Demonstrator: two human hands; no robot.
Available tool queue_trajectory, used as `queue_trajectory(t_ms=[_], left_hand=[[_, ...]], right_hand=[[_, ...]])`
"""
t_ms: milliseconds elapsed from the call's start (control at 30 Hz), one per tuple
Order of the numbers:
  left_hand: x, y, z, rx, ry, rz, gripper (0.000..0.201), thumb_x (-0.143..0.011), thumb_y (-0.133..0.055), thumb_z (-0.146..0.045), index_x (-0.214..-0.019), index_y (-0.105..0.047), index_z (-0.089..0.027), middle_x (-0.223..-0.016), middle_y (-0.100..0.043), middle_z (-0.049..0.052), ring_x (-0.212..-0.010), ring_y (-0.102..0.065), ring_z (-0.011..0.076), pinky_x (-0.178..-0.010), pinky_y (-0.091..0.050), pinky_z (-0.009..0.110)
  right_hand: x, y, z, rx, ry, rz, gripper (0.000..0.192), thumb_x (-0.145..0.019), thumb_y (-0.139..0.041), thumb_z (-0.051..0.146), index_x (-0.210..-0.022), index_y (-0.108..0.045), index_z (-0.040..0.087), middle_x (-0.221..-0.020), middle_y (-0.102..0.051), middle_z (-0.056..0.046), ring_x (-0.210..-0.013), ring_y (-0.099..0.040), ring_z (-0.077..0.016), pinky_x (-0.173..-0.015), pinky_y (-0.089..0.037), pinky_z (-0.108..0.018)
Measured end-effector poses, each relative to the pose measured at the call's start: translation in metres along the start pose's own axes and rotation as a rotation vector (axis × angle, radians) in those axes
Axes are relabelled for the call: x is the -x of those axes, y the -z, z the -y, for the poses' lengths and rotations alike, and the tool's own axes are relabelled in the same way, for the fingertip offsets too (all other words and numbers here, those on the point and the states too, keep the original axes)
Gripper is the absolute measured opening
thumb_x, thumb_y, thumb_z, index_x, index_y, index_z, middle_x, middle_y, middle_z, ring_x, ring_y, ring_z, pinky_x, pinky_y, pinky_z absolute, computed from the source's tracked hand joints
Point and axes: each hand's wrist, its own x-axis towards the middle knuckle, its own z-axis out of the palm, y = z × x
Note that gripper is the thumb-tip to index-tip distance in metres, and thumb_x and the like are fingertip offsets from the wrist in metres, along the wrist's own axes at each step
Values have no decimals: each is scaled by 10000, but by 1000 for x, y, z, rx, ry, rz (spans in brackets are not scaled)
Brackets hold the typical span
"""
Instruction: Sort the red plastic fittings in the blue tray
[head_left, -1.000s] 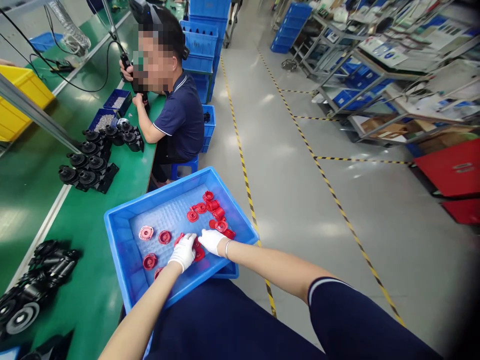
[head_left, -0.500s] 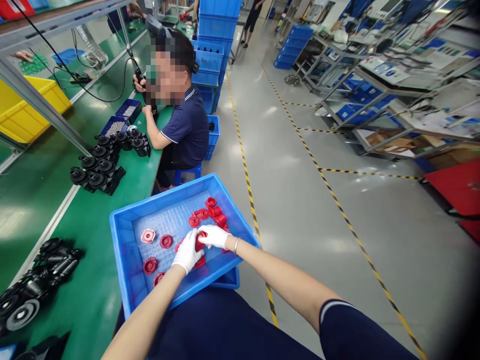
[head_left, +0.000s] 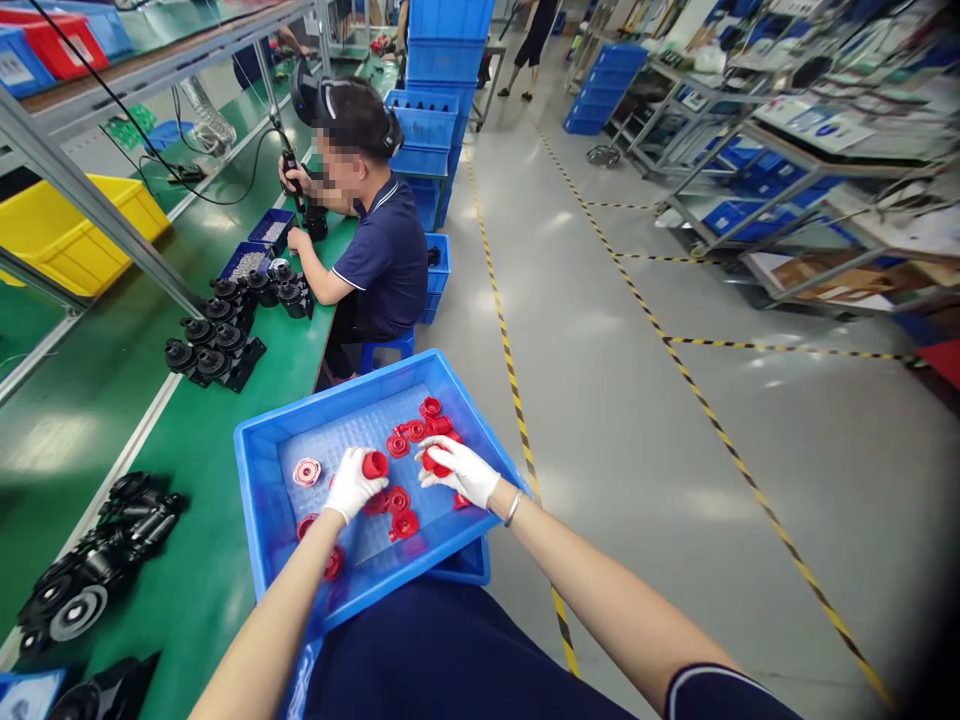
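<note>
Both gloved hands are working inside a blue tray (head_left: 259,470) sitting at the near edge of the green surface (head_left: 187,590), partly over the person's lap. Left hand (head_left: 352,484) is closing its grip on a red cap (head_left: 374,464), fingers clamped around it, holding it just above the tray floor. Right hand (head_left: 461,468) is sitting at 3 o'clock of the left, fingers curling over another red part (head_left: 431,462), grip closed on it. Loose red parts (head_left: 401,512) are lying below and between the hands, more red parts (head_left: 420,425) clustering at 12 o'clock near the tray's far wall. A paler pink disc (head_left: 307,471) is lying at 9 o'clock of the left hand, apart from it. Black assemblies (head_left: 97,565) are lying on the surface at 9 o'clock of the tray, another black batch (head_left: 214,345) further off at 11 o'clock. Beyond, a seated co-worker (head_left: 379,250) in a dark polo is bending over the surface at 12 o'clock. Stacked blue crates (head_left: 439,60) are standing behind that person.
</note>
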Motion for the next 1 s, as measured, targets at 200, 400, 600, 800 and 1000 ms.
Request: queue_trajectory(t_ms=[200,400,600,800,1000], left_hand=[[-36,25,32,-119,93,17,533,-681,-766,-283,-1156,-568,-146,-1151,-606,83,-1064,-568,228,-981,-411,335],[-40,35,45,-235,204,69,578,-735,-737,-300,-1245,-544,-111,-1186,-613,150,-1091,-590,270,-957,-434,357],[-23,39,29,-299,160,-48,612,-739,-695,-191,-1307,-526,-39,-1364,-489,242,-1296,-423,411,-1140,-107,615],[21,-7,-34,-5,-78,-84,852,-857,-569,-561,-1499,-237,-111,-1531,-298,161,-1424,-305,213,-1145,-334,347],[41,-27,-57,206,-253,-97,896,-791,-639,-579,-1460,-358,-53,-1504,-275,247,-1434,-268,303,-1187,-247,472]], right_hand=[[7,9,-10,-300,24,-51,721,-789,-502,555,-1364,-226,219,-1251,-471,-87,-927,-582,6,-814,-534,-159],[11,20,-13,-512,30,-89,730,-779,-540,509,-1395,-234,266,-1253,-465,-43,-1019,-571,-2,-835,-530,-129],[14,23,-10,-644,62,-85,717,-744,-591,452,-1373,-274,317,-1382,-361,3,-1173,-521,-18,-913,-526,-91],[-1,-17,-7,-640,1,-20,737,-726,-599,457,-1387,-311,301,-1400,-350,-28,-1186,-521,-78,-937,-541,-204],[-9,-77,2,-656,-42,42,710,-818,-430,593,-1428,-302,252,-1219,-495,-32,-1110,-506,53,-1086,-492,-126]])
